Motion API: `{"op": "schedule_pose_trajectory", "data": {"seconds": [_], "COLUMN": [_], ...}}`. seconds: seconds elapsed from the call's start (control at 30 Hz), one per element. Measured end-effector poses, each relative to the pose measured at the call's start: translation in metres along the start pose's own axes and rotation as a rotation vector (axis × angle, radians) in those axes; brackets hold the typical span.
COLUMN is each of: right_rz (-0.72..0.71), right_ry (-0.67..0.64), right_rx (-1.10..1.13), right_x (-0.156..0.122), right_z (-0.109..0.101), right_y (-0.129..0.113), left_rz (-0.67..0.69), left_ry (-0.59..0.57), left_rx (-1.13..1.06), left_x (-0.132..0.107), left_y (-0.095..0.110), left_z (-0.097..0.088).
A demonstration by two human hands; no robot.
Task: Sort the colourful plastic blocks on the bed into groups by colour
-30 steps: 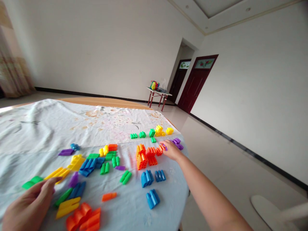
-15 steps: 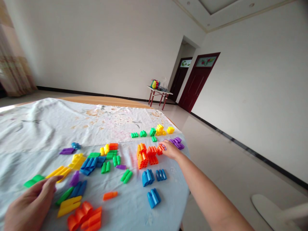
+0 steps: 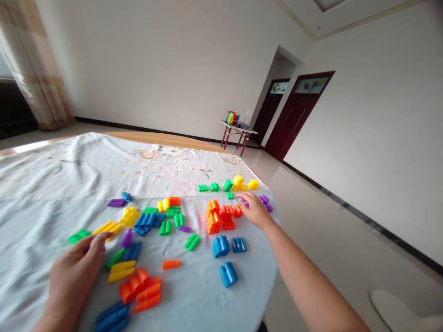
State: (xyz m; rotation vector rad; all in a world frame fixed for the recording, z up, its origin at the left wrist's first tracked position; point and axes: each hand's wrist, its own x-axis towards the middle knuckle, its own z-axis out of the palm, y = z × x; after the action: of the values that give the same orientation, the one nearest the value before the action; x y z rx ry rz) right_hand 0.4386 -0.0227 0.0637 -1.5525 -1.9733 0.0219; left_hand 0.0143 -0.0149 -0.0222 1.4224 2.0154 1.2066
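Observation:
My right hand (image 3: 255,210) is over the right part of the table with its fingers apart. It is beside a small orange block (image 3: 237,210) at the end of the orange group (image 3: 214,216), and purple blocks (image 3: 265,203) show partly behind it. My left hand (image 3: 78,267) hangs at the left with thumb and forefinger pinched together. Its fingertips are near a yellow block (image 3: 107,228) and a green block (image 3: 79,236). What the pinch holds, if anything, is hidden.
Green blocks (image 3: 214,186) and yellow blocks (image 3: 238,183) line the far right. Blue blocks (image 3: 228,274) lie nearer me. Mixed loose blocks, including an orange one (image 3: 171,264), spread over the middle and left of the tablecloth (image 3: 194,299). A small table (image 3: 238,127) stands by the wall.
My right hand has let go of the small orange block and drawn slightly back and up from it. The left hand stays pinched. The whole view has shifted.

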Motion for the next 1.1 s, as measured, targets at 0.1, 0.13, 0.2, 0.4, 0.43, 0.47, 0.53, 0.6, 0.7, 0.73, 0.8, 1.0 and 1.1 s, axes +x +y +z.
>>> {"op": "schedule_pose_trajectory", "data": {"seconds": [0.1,0.13,0.2,0.4,0.43,0.47,0.53,0.6,0.7,0.73,0.8,1.0,1.1], "right_rz": [-0.092,-0.12,-0.173,-0.307,-0.316,-0.322,-0.318,-0.301,-0.317,-0.334,-0.365,-0.301,-0.239], "right_ry": [0.038,0.014,-0.07,-0.376,-0.403,-0.423,-0.453,-0.48,-0.501,-0.498,-0.486,-0.374,-0.341], "right_rx": [0.121,0.16,0.23,0.295,0.284,0.27,0.249,0.249,0.258,0.251,0.216,0.07,0.026], "right_x": [-0.005,-0.008,-0.015,-0.033,-0.035,-0.037,-0.041,-0.046,-0.054,-0.056,-0.058,-0.048,-0.047], "right_z": [0.002,0.006,0.017,0.066,0.072,0.077,0.082,0.085,0.091,0.094,0.1,0.11,0.112], "right_y": [-0.046,-0.063,-0.095,-0.142,-0.143,-0.145,-0.147,-0.152,-0.163,-0.167,-0.173,-0.173,-0.171], "left_rz": [-0.091,-0.107,-0.115,-0.078,-0.077,-0.076,-0.074,-0.071,-0.066,-0.065,-0.064,-0.066,-0.071], "left_ry": [-0.037,-0.037,-0.037,-0.036,-0.036,-0.034,-0.032,-0.033,-0.027,-0.023,-0.018,-0.013,-0.008], "left_rx": [-0.066,-0.091,-0.132,-0.203,-0.209,-0.215,-0.225,-0.236,-0.244,-0.244,-0.239,-0.227,-0.236], "left_x": [-0.01,-0.011,-0.012,-0.015,-0.015,-0.016,-0.017,-0.018,-0.018,-0.018,-0.018,-0.016,-0.016], "left_y": [0.021,0.024,0.026,0.022,0.022,0.022,0.023,0.024,0.025,0.025,0.023,0.021,0.022], "left_z": [-0.006,-0.007,-0.007,-0.007,-0.007,-0.007,-0.007,-0.007,-0.007,-0.006,-0.006,-0.005,-0.005]}}
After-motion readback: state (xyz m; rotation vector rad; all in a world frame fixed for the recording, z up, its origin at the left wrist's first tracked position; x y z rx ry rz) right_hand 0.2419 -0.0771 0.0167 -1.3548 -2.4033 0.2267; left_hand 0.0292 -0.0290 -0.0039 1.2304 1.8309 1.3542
